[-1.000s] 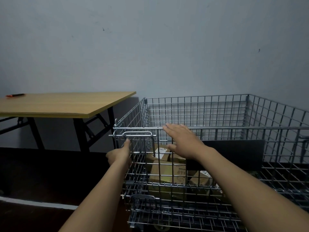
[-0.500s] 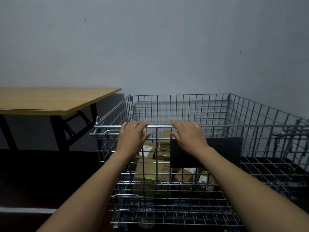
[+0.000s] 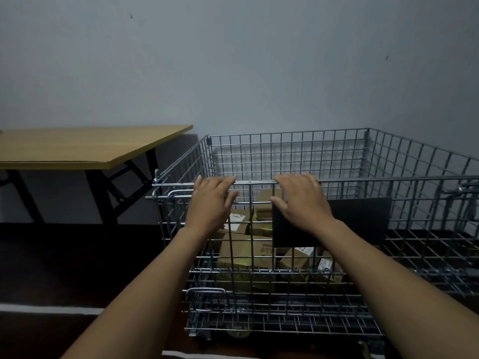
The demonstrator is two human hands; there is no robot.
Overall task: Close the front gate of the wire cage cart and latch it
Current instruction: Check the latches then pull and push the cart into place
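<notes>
The dark floor (image 3: pixel 64 268) bears the wire cage cart (image 3: pixel 285 156), holding cardboard boxes (image 3: pixel 241 255), and a wood-topped table (image 3: pixel 77 146) beside it.

both hands up on the front gate (image 3: pixel 255 182) of the wire cage cart (image 3: pixel 366 146). the left hand (image 3: pixel 211 203) lies on the top rail, fingers laid over the wire, thumb splayed toward the middle. the right hand (image 3: pixel 302 200) is near it on the same rail, thumb low against a dark panel (image 3: pixel 363 218) on the gate. the gate stands upright. a looped latch (image 3: pixel 172 194) sits at its left corner, just left of the left hand. cardboard boxes (image 3: pixel 241 252) show through the mesh. wooden tabletop (image 3: pixel 77 149) off left.
</notes>
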